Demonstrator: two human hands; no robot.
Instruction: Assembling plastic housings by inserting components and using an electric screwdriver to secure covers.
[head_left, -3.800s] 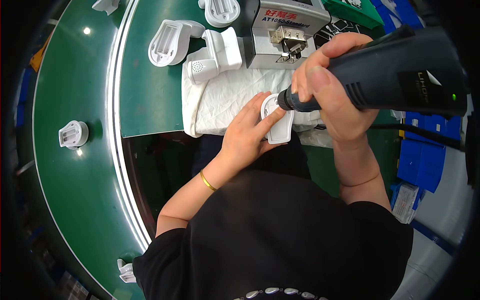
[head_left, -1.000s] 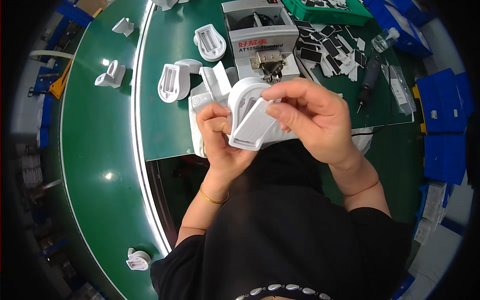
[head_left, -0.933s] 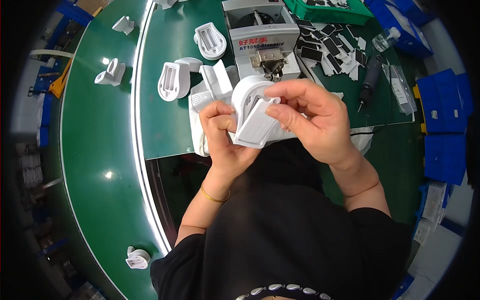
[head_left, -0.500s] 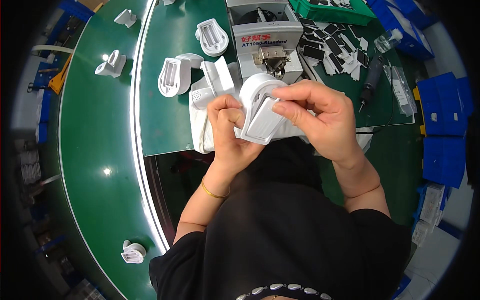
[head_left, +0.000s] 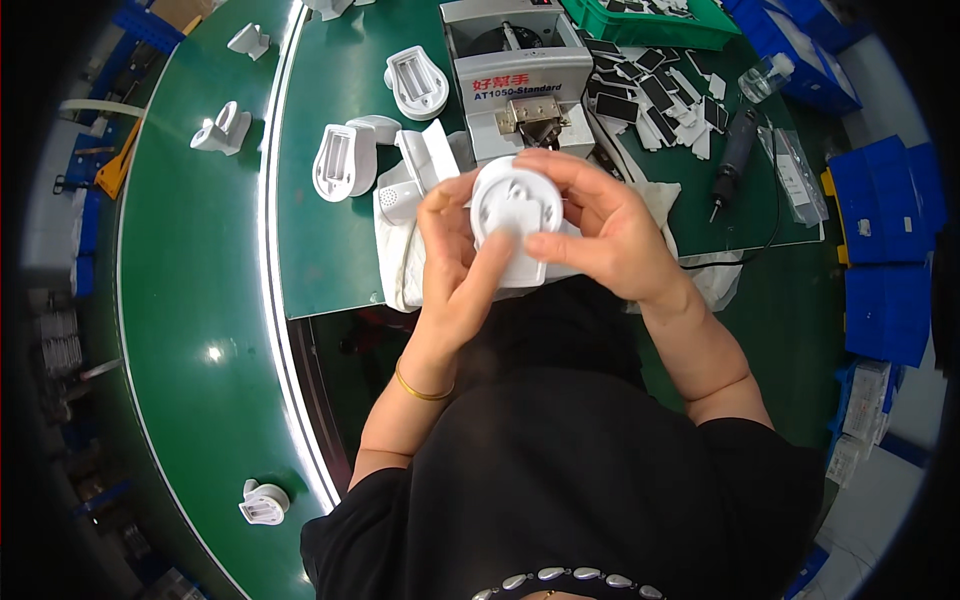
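Both my hands hold a white plastic housing [head_left: 490, 195] with a rounded end, its back turned up, in front of my chest. A flat white cover [head_left: 520, 215] lies over its rectangular recess. My left hand [head_left: 455, 250] wraps the left side, the thumb pressing on the cover. My right hand [head_left: 605, 225] curls its fingers round the far right edge, with its thumb on the cover's right side. Fingers hide parts of the housing's edges. Just beyond my left hand, another white part with a dotted round patch [head_left: 398, 198] rests on a white cloth [head_left: 402, 265].
Similar housings with uncovered recesses [head_left: 417, 85] stand on the green table. A grey tape dispenser [head_left: 525, 85] is straight ahead. White and black rectangular pieces [head_left: 655, 95] lie right of it, near an electric screwdriver [head_left: 735, 160] and green crate [head_left: 660, 22]. More housings sit on the left conveyor [head_left: 195, 300].
The cover, tilted and pinched by my right hand before, now lies flatter over the recess. Both thumbs have come onto it, and my right fingers have moved round the housing's far edge.
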